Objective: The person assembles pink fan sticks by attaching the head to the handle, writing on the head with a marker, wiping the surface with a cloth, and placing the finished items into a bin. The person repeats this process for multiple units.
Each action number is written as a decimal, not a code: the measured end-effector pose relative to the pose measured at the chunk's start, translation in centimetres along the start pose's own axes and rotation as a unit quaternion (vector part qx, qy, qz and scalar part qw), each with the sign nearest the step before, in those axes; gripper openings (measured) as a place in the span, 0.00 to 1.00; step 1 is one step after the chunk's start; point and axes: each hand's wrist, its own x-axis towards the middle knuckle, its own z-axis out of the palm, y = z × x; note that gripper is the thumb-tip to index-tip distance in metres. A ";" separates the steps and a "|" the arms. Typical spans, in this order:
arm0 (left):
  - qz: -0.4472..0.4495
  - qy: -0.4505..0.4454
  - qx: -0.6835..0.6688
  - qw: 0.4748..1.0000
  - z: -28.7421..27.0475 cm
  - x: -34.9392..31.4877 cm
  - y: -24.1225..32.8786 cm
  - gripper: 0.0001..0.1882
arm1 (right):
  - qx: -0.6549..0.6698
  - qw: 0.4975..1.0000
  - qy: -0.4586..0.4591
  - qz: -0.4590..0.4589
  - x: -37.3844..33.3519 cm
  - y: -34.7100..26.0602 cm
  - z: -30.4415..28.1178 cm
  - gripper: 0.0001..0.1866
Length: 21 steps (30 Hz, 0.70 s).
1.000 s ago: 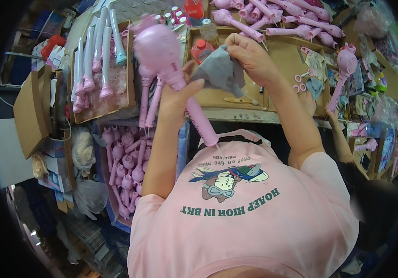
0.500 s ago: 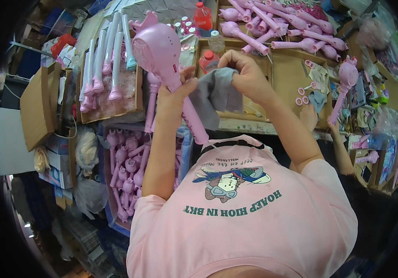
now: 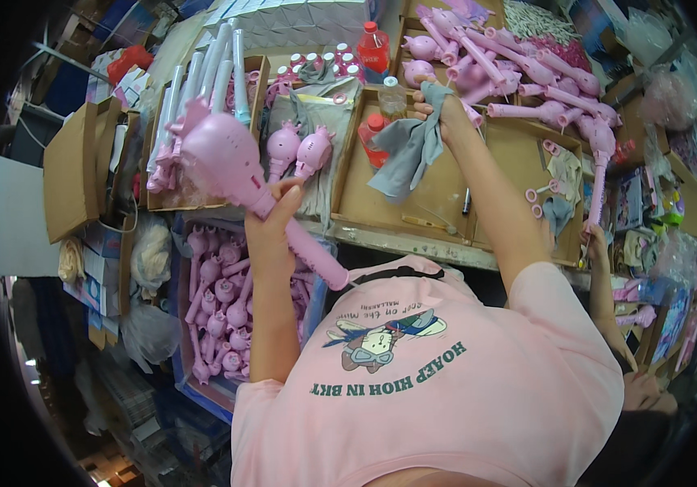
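A pink toy wand (image 3: 220, 152) with a round head and a crown-like top is tilted in my left hand (image 3: 271, 231). My left fingers wrap its handle just below the head, and the handle's lower end points toward my shirt. A grey cloth (image 3: 407, 152) hangs from my right hand (image 3: 446, 114), whose fingers are closed on it. My right arm is stretched forward, and this hand is close to the pile of pink wands (image 3: 519, 57) at the far side. Two more pink wands (image 3: 312, 152) stand between my hands, beyond the table edge.
A cardboard tray (image 3: 348, 191) holds red-capped bottles (image 3: 374, 134) and a small brush. A box of clear-tubed wands (image 3: 194, 81) stands at left. Below it is a crate of pink wand parts (image 3: 218, 308). At right, a co-worker's hand (image 3: 597, 242) holds a pink wand (image 3: 598, 146).
My right hand has moved forward, away from the wand, carrying the cloth toward the far pile. My left hand has lowered the wand to the left. The view has shifted slightly.
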 end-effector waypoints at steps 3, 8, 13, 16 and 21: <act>0.010 0.056 -0.040 0.998 -0.5 -1.3 0.3 0.09 | -0.133 0.983 0.052 0.116 5.1 0.0 -1.5 0.09; 0.032 0.139 -0.117 0.983 -2.0 -2.5 0.7 0.08 | -0.262 0.945 0.063 0.184 10.2 1.3 -1.7 0.11; 0.050 0.181 -0.099 0.977 -4.2 -3.3 0.7 0.06 | -0.297 0.947 0.097 0.078 8.5 2.8 -1.4 0.13; 0.073 0.178 -0.115 0.975 -5.3 -3.5 0.9 0.05 | -0.269 0.958 0.085 -0.043 4.5 4.0 -1.7 0.14; 0.097 0.217 -0.143 0.961 -5.9 -2.9 1.7 0.05 | -0.469 0.863 -0.036 -0.185 -1.8 5.0 -2.2 0.15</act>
